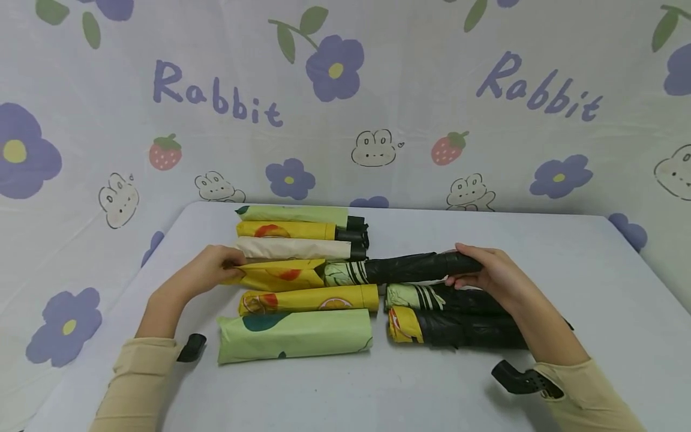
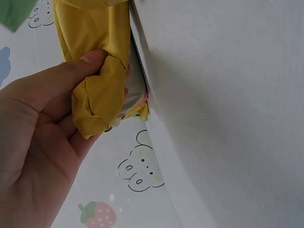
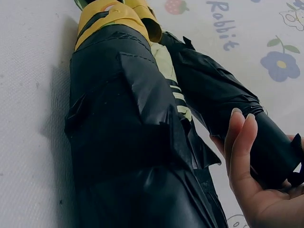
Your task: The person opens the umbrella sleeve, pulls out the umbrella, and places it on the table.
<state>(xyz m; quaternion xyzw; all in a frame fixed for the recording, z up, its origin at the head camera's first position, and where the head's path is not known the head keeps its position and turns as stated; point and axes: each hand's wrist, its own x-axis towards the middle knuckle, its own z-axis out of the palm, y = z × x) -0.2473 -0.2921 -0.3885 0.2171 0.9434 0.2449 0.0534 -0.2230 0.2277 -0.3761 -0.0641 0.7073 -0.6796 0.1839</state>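
1) Two hands are in use: the left end of a yellow sleeve (image 1: 286, 275) is pinched by the left hand (image 1: 218, 265), the cloth bunched between thumb and fingers

2) A folded umbrella (image 1: 407, 269) is gripped near its black handle end by the right hand (image 1: 493, 273), fingers set around it

3) The umbrella's striped green end is lined up at the sleeve's mouth; its depth inside cannot be told. The sleeve seems to be pinned so that it does not slide

4) Behind, a covered light green umbrella (image 1: 297, 215), a covered yellow umbrella (image 1: 291, 230) and a covered cream umbrella (image 1: 297, 248) are laid parallel, handles rightward, apparently for neatness

5) Nearer, a spare yellow sleeve (image 1: 310, 300) and a green sleeve (image 1: 302, 337) are placed left on the white table (image 1: 324, 396), with two bare umbrellas (image 1: 469, 329) placed right, probably for easy reach by each hand
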